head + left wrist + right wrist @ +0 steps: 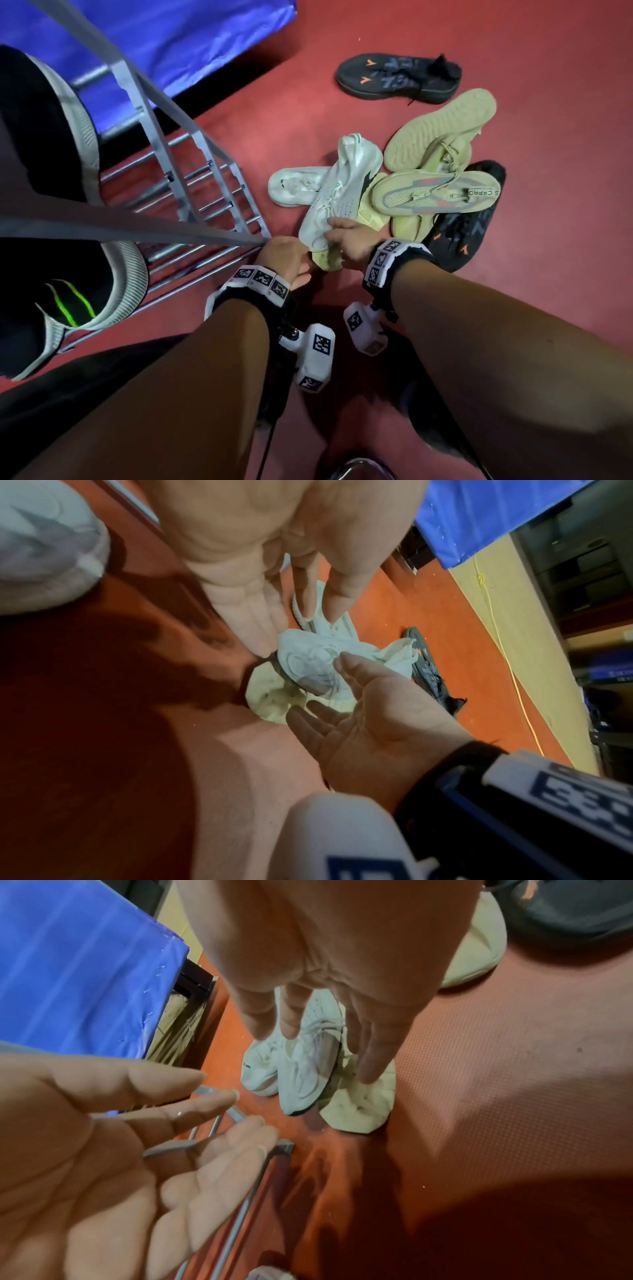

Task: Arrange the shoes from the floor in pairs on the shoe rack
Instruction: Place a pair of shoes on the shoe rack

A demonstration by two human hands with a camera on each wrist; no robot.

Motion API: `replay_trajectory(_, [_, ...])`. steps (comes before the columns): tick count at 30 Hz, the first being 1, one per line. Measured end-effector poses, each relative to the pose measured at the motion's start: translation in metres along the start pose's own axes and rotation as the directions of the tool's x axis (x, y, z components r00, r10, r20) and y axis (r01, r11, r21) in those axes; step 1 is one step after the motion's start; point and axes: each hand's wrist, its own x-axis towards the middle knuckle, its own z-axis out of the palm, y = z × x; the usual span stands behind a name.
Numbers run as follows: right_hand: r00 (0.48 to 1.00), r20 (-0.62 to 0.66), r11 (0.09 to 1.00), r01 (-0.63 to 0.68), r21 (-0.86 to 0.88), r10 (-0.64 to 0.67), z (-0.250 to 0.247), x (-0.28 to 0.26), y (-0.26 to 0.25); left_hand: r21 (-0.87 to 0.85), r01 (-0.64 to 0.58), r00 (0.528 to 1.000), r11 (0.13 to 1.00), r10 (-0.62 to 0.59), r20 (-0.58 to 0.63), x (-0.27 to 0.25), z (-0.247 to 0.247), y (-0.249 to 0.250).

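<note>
A white sneaker [342,185] [308,656] [304,1074] lies across its white mate [291,185] [258,1069] on the red floor. Its toe rests over a pale yellow-green shoe [329,262] [270,696] [359,1107]. My right hand [346,240] [325,1001] [359,710] is open, with straight fingers reaching onto the white sneaker's toe. My left hand [284,251] [260,620] [137,1137] is open too, hovering just left of that toe and holding nothing. The grey metal shoe rack [205,192] stands to the left.
Two tan shoes [438,130] [435,195] are piled right of the white pair. One black sneaker [462,233] lies under them and another [397,78] farther back. Black shoes with green stripes [78,301] sit on the rack's top. A blue sheet [171,44] hangs behind.
</note>
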Motion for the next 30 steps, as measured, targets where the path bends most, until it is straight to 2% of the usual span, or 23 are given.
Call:
replay_trajectory(2, [0.999, 0.031, 0.999, -0.036, 0.009, 0.035, 0.006, 0.004, 0.000, -0.010, 0.003, 0.999, 1.000, -0.003, -0.034, 0.000, -0.009, -0.007])
replay_trajectory(4, [0.999, -0.024, 0.991, -0.038, 0.126, 0.041, 0.007, 0.007, 0.004, -0.043, 0.006, 0.997, 0.999, -0.009, -0.073, 0.007, -0.017, -0.013])
replay_trajectory(8, [0.971, -0.224, 0.985, 0.109, 0.131, -0.077, -0.006, 0.010, 0.011, -0.101, 0.037, 0.996, 0.994, -0.045, -0.077, 0.007, -0.018, -0.014])
replay_trajectory(10, [0.964, -0.245, 0.975, 0.146, 0.166, -0.103, -0.016, 0.007, 0.007, -0.130, 0.017, 0.999, 0.991, -0.022, -0.036, 0.007, -0.012, -0.015])
replay_trajectory(12, [0.974, -0.186, 0.967, 0.163, 0.195, -0.127, -0.022, 0.001, 0.004, -0.181, 0.002, 1.000, 0.983, 0.004, 0.031, 0.004, -0.001, -0.012])
replay_trajectory(15, [0.988, 0.019, 0.959, 0.142, 0.245, -0.151, -0.022, -0.009, 0.005, -0.320, 0.001, 0.989, 0.948, 0.045, 0.139, -0.003, 0.010, -0.004])
replay_trajectory(17, [0.985, 0.110, 0.966, 0.101, 0.239, -0.131, -0.019, -0.011, 0.006, -0.384, -0.005, 0.983, 0.923, 0.076, 0.168, -0.006, 0.007, -0.005])
replay_trajectory(19, [0.977, 0.193, 0.986, 0.065, 0.157, -0.095, -0.015, -0.015, 0.001, -0.398, -0.048, 0.988, 0.916, 0.103, 0.116, -0.004, 0.001, -0.011])
replay_trajectory(21, [0.971, 0.232, 0.995, 0.037, 0.096, -0.059, -0.008, -0.015, -0.008, -0.369, -0.105, 0.993, 0.923, 0.118, 0.012, 0.003, -0.007, -0.017])
replay_trajectory(23, [0.980, 0.196, 1.000, 0.025, 0.002, -0.025, 0.000, -0.013, -0.020, -0.351, -0.138, 0.990, 0.926, 0.122, -0.069, 0.009, -0.012, -0.021])
replay_trajectory(25, [0.993, 0.111, 0.977, 0.060, -0.203, -0.038, 0.006, -0.007, -0.030, -0.355, -0.144, 0.989, 0.924, 0.119, -0.091, 0.012, -0.012, -0.022])
replay_trajectory(28, [0.984, -0.082, 0.832, 0.087, -0.549, -0.158, -0.001, 0.004, -0.038, -0.311, -0.126, 0.990, 0.942, 0.098, -0.106, 0.014, -0.012, -0.023])
replay_trajectory(30, [0.965, -0.125, 0.698, 0.075, -0.712, -0.231, -0.006, 0.016, -0.039, -0.289, -0.115, 0.991, 0.950, 0.088, -0.103, 0.014, -0.014, -0.021])
